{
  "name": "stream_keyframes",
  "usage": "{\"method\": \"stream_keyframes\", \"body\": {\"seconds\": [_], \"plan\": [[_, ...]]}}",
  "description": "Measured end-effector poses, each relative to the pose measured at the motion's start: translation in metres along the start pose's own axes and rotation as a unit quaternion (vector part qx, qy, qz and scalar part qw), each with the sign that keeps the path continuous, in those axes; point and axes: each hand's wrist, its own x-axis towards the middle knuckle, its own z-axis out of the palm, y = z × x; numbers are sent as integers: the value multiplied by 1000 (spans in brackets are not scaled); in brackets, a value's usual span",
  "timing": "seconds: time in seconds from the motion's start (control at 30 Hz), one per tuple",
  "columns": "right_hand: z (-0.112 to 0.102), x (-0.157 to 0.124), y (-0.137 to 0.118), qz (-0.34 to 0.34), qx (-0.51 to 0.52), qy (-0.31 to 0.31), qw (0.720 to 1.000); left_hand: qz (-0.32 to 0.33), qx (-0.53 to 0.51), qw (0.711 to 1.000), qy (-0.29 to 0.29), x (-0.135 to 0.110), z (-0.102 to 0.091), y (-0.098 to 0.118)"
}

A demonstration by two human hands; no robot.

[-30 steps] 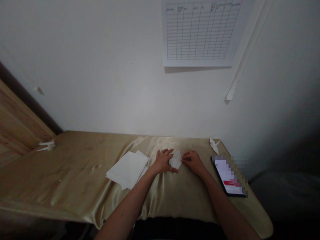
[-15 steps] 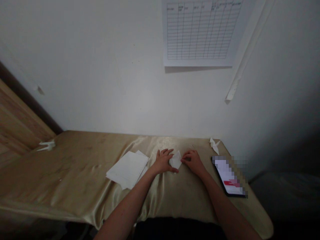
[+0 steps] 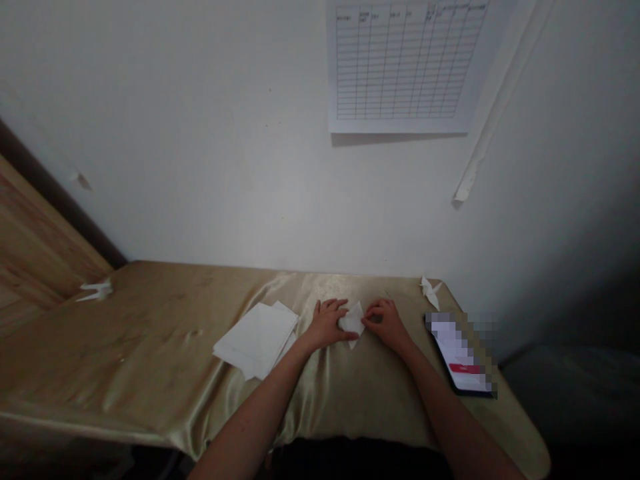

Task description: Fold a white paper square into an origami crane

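Observation:
A small white piece of folded paper [image 3: 355, 319], roughly diamond-shaped, lies on the gold satin cloth between my hands. My left hand [image 3: 327, 323] holds its left side, with the thumb across its lower part and the other fingers stretched along its upper left. From the other side, my right hand [image 3: 385, 320] pinches the paper's right corner between thumb and index finger, the remaining fingers curled. Part of the paper's left edge is hidden under my left hand.
A stack of white paper sheets [image 3: 257, 339] lies left of my left forearm. On the right are a phone [image 3: 457, 353] with its screen lit and a folded paper crane [image 3: 430, 293]. Another white folded paper figure [image 3: 97, 289] sits at the far left. A wall stands behind the table.
My left thumb has shifted slightly up onto the folded paper, and the paper's lower tip now shows below it. My right hand stays at the right corner.

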Motion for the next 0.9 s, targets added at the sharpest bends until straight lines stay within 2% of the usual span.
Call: {"method": "stream_keyframes", "body": {"seconds": [0.2,0.53,0.77,0.9], "plan": [[0,-1,0,-5,5,-3,1000,-26,-19,996,82,5,9,-2],[-1,0,-4,-14,32,2,999,-20,-23,997,76,4,9,1],[-2,-1,-5,-19,36,-7,999,-21,-58,991,119,5,9,4],[1,-1,-2,-20,38,2,999,-28,-70,990,118,6,7,6]]}}
